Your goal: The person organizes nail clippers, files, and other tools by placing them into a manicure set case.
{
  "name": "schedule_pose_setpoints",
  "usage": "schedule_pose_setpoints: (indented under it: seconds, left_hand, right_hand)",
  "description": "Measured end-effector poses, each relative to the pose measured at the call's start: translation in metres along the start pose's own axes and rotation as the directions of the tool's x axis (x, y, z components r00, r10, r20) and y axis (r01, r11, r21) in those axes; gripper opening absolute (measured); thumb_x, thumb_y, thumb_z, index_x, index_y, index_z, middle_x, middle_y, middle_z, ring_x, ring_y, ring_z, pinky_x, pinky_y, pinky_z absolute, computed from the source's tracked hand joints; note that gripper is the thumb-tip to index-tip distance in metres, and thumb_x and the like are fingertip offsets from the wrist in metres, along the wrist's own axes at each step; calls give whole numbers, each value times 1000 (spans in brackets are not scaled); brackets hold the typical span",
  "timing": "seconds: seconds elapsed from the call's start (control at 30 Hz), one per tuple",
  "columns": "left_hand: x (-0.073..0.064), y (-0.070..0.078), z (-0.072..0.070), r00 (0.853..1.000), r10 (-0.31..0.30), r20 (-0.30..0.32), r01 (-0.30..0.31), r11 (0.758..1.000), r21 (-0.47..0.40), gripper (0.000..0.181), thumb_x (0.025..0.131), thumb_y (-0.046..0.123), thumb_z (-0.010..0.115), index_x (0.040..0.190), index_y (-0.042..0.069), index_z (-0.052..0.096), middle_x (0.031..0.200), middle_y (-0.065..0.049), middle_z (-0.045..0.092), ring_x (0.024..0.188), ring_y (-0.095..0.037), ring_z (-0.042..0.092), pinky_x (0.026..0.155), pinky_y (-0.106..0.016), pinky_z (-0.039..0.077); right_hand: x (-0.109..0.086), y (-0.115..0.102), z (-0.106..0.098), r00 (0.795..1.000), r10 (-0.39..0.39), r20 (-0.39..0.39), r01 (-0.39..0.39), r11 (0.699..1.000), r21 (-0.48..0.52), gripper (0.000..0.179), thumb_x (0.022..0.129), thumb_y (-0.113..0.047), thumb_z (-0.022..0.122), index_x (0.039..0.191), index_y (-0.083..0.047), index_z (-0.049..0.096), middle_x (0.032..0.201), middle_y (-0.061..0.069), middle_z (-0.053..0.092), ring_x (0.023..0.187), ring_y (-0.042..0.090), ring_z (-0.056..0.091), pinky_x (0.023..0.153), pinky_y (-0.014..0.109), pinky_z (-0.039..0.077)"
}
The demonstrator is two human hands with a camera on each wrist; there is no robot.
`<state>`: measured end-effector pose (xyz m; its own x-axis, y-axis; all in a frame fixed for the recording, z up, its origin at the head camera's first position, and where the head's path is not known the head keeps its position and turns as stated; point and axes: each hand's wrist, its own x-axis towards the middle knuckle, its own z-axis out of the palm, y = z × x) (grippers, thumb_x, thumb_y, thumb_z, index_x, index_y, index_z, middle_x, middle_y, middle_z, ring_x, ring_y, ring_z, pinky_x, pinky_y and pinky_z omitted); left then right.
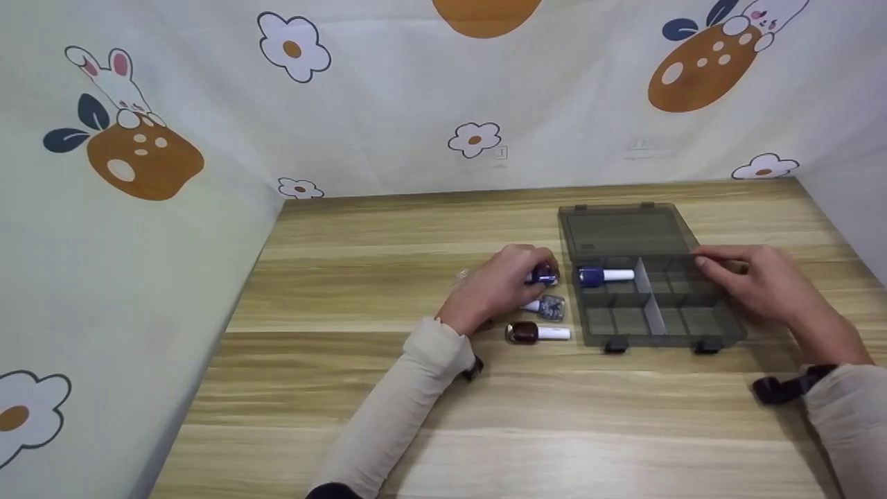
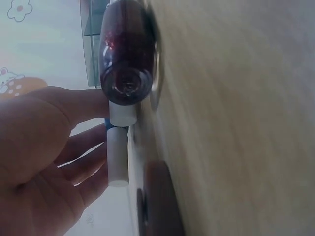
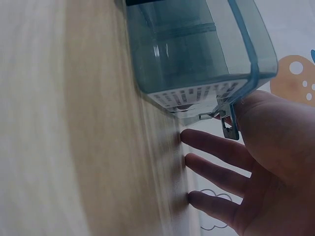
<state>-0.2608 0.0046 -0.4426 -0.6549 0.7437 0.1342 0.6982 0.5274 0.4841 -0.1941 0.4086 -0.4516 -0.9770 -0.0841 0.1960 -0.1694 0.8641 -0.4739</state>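
My left hand (image 1: 502, 281) pinches a dark blue nail polish bottle (image 1: 545, 276) just left of the organizer box (image 1: 710, 322). In the left wrist view its fingers lie behind white caps (image 2: 118, 157). Nearer me lie a silver-glitter nail polish bottle (image 1: 552, 308) and a dark red one (image 1: 523, 333) with a white cap. Another blue nail polish bottle (image 1: 592, 276) lies in the box's back left compartment. At the box's back right corner, the thumb and index finger of my right hand (image 1: 769, 281) grip the edge; its other fingers are straight, near the tabletop (image 3: 108, 147).
The translucent grey box has its lid (image 1: 624, 232) laid open toward the back, with two latches (image 1: 617, 344) facing me. White dividers (image 1: 653, 315) split the compartments. A patterned cloth (image 1: 388, 104) hangs behind the wooden table. A clear item (image 1: 462, 276) partly shows behind my left hand.
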Motion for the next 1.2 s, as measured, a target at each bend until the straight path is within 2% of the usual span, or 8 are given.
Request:
schedule_pose_setpoints:
  seconds: [0.17,0.3,0.43,0.83,1.1,1.2]
  left_hand:
    - [0,5,0,999,3,-54,-2,1000,17,26,99,8,74,125,10,72,116,-5,75,105,-15,70,94,-25,60]
    - [0,8,0,996,6,-89,-7,1000,-3,31,98,8,75,129,11,73,117,-4,75,105,-13,70,92,-21,60]
    - [1,12,1,994,23,-111,-26,1000,-18,29,99,8,75,128,11,73,115,-4,75,104,-13,70,91,-20,59]
    - [5,18,1,987,73,-145,-80,996,-40,29,100,8,74,129,8,72,120,-6,77,109,-14,71,95,-19,59]
    - [15,31,5,987,74,-143,-76,997,-6,31,102,12,74,132,10,71,128,-6,77,113,-13,71,95,-15,57]
    - [19,36,8,987,84,-137,-87,996,-12,31,102,12,74,132,10,71,130,-6,76,116,-13,71,98,-16,57]
  right_hand:
    - [0,0,0,1000,-1,-7,1,1000,10,32,106,-36,70,129,-17,81,124,27,76,78,6,58,69,12,39]
    - [-1,0,0,1000,-3,-11,4,1000,26,31,106,-35,70,128,-15,81,123,26,77,76,5,57,69,9,37]
    - [-1,1,1,1000,-9,-14,10,999,40,30,106,-33,71,127,-15,82,122,25,78,77,-1,57,70,7,37]
    - [-1,0,0,1000,-18,-16,18,1000,20,30,106,-33,70,128,-15,81,119,26,78,74,8,58,66,11,38]
    - [0,-2,0,1000,-7,2,7,1000,25,31,107,-32,70,130,-14,80,116,29,77,65,12,56,61,24,42]
    - [0,-2,1,1000,-11,-4,11,999,36,31,107,-31,70,129,-13,80,115,28,78,66,9,56,61,20,41]
